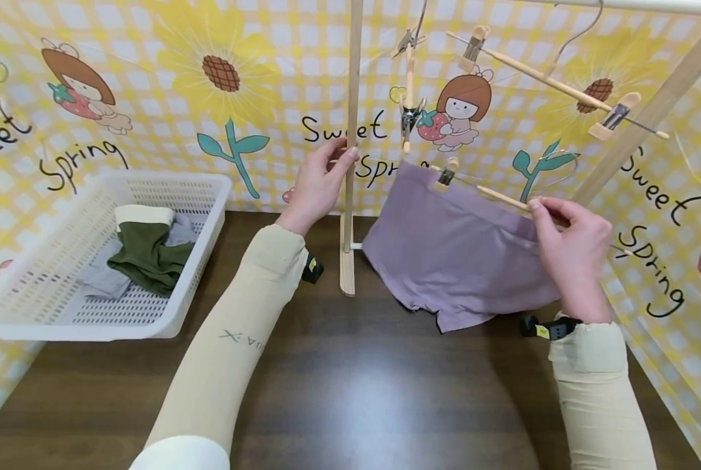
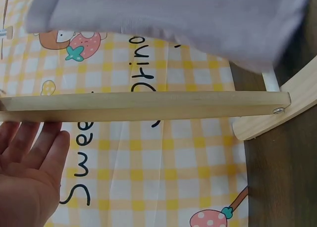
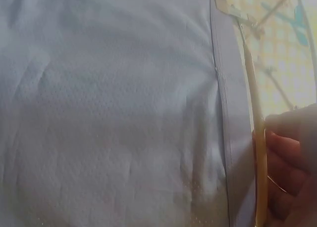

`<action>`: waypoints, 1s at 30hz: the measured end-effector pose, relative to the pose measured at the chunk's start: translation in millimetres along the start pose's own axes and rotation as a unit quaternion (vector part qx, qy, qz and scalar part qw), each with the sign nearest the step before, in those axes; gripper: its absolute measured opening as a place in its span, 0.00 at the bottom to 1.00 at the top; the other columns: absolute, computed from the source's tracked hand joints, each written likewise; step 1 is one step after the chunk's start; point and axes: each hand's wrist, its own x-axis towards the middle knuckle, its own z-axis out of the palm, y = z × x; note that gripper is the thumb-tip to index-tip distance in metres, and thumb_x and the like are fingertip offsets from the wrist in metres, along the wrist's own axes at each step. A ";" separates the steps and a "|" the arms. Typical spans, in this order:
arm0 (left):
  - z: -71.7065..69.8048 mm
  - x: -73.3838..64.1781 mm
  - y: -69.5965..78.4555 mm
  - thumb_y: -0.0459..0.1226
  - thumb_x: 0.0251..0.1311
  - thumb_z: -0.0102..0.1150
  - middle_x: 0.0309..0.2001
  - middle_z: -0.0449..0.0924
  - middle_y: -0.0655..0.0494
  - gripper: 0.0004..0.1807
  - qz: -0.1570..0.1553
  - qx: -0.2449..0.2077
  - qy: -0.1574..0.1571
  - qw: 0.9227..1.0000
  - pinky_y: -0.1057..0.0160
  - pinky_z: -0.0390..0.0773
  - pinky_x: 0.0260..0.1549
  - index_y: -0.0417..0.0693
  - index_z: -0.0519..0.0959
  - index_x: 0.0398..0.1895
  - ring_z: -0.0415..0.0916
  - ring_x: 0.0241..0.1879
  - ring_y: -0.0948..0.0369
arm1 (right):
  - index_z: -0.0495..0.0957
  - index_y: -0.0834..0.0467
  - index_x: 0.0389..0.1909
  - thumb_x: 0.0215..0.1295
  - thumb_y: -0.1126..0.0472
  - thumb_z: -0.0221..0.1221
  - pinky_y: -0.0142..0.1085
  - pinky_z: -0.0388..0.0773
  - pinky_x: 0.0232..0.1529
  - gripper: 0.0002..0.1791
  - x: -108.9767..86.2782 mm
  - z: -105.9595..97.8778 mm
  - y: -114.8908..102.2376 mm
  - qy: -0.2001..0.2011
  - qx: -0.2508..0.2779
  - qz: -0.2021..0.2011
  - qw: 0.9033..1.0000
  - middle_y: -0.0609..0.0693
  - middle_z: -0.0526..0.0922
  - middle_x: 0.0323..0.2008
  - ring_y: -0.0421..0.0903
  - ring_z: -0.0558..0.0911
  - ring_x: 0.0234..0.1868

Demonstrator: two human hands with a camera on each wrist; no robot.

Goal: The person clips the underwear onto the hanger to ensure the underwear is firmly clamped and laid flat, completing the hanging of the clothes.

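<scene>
A light purple pair of underpants [image 1: 462, 241] hangs by its waistband from a wooden clip hanger [image 1: 503, 198]. One clip [image 1: 446, 175] grips the waistband; the hanger's other end is hidden behind my right hand [image 1: 570, 245]. That hand pinches the hanger bar between thumb and fingers, as the right wrist view also shows, with the fabric [image 3: 114, 108] beside it. My left hand [image 1: 321, 179] holds the upright wooden post [image 1: 350, 189] of the rack, thumb in front. In the left wrist view its fingers [image 2: 37, 148] reach behind the post.
At the left, a white plastic basket [image 1: 203, 254] holds a dark green garment [image 1: 147, 251] and grey ones [image 1: 100, 271]. Two more clip hangers, one seen end-on [image 1: 409, 98] and one wider [image 1: 547, 78], hang from the rack's white rail [image 1: 650, 5]. A patterned cloth backs the dark table [image 1: 356, 385].
</scene>
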 end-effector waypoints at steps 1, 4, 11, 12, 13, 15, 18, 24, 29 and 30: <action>0.2 0.2 -0.3 0.47 0.77 0.52 0.52 0.83 0.51 0.24 0.000 0.001 -0.001 1.000 0.62 0.75 0.52 0.42 0.75 0.66 0.81 0.50 0.58 | 0.89 0.63 0.43 0.69 0.52 0.65 0.17 0.68 0.37 0.16 3.9 -1.6 3.1 0.005 -0.011 0.011 1.000 0.57 0.89 0.38 0.15 0.73 0.32; 0.4 -0.4 -0.7 0.48 0.77 0.52 0.52 0.83 0.53 0.24 -0.001 0.012 -0.004 1.000 0.61 0.74 0.53 0.43 0.76 0.66 0.80 0.51 0.60 | 0.90 0.58 0.44 0.69 0.48 0.63 0.18 0.66 0.35 0.18 16.3 -8.0 12.1 0.016 -0.049 0.048 0.998 0.55 0.89 0.39 0.14 0.71 0.29; 0.1 -2.2 -0.6 0.53 0.76 0.51 0.52 0.83 0.59 0.26 -0.014 0.025 -0.006 1.000 0.59 0.70 0.55 0.48 0.74 0.68 0.78 0.52 0.65 | 0.89 0.55 0.49 0.71 0.44 0.58 0.19 0.63 0.35 0.22 50.1 -26.0 32.5 0.036 -0.113 0.105 0.987 0.54 0.89 0.43 0.18 0.68 0.26; -0.1 -2.4 -0.8 0.52 0.77 0.51 0.52 0.83 0.59 0.26 -0.012 0.021 -0.006 1.000 0.59 0.71 0.55 0.48 0.75 0.68 0.78 0.52 0.64 | 0.89 0.55 0.50 0.71 0.44 0.58 0.20 0.63 0.36 0.22 55.1 -27.9 34.5 0.041 -0.120 0.107 0.986 0.54 0.89 0.43 0.18 0.67 0.26; -0.3 -2.4 -1.4 0.52 0.77 0.51 0.52 0.83 0.58 0.26 -0.011 0.019 -0.005 1.000 0.59 0.72 0.54 0.47 0.75 0.68 0.78 0.52 0.64 | 0.89 0.55 0.50 0.71 0.44 0.58 0.21 0.61 0.37 0.22 60.0 -29.4 36.2 0.050 -0.131 0.104 0.985 0.55 0.88 0.43 0.17 0.64 0.25; -0.4 -2.4 -1.8 0.51 0.77 0.51 0.52 0.83 0.58 0.25 -0.009 0.016 -0.005 1.000 0.59 0.72 0.54 0.47 0.75 0.67 0.78 0.51 0.63 | 0.89 0.55 0.49 0.72 0.45 0.57 0.22 0.60 0.38 0.21 69.4 -33.9 38.3 0.066 -0.145 0.104 0.982 0.55 0.88 0.43 0.15 0.62 0.25; -0.7 -2.0 -1.6 0.51 0.77 0.50 0.51 0.83 0.57 0.25 -0.005 0.013 -0.006 1.000 0.58 0.72 0.54 0.46 0.76 0.66 0.78 0.51 0.62 | 0.89 0.55 0.49 0.73 0.45 0.56 0.22 0.58 0.38 0.21 82.8 -40.7 38.8 0.084 -0.162 0.104 0.978 0.54 0.88 0.44 0.15 0.60 0.26; -1.0 -1.6 -1.2 0.49 0.77 0.51 0.50 0.83 0.56 0.24 -0.002 0.009 -0.007 1.000 0.60 0.74 0.53 0.45 0.76 0.66 0.78 0.50 0.61 | 0.88 0.53 0.52 0.73 0.45 0.54 0.20 0.58 0.36 0.22 107.8 -57.0 27.4 0.093 -0.138 0.140 0.976 0.32 0.84 0.35 0.18 0.62 0.27; 0.3 -2.6 -1.0 0.48 0.77 0.52 0.50 0.83 0.56 0.23 -0.003 0.004 -0.005 1.000 0.60 0.74 0.53 0.45 0.76 0.65 0.78 0.50 0.61 | 0.81 0.47 0.61 0.75 0.45 0.53 0.22 0.61 0.43 0.21 125.5 -73.9 7.8 0.044 -0.052 0.195 0.978 0.25 0.68 0.34 0.22 0.66 0.35; 0.5 -2.7 -1.4 0.48 0.77 0.52 0.49 0.83 0.56 0.23 -0.003 0.004 -0.005 1.000 0.60 0.74 0.53 0.45 0.76 0.65 0.78 0.50 0.61 | 0.80 0.46 0.62 0.76 0.45 0.52 0.22 0.61 0.44 0.20 128.6 -76.3 3.7 0.036 -0.037 0.202 0.978 0.26 0.68 0.35 0.23 0.66 0.36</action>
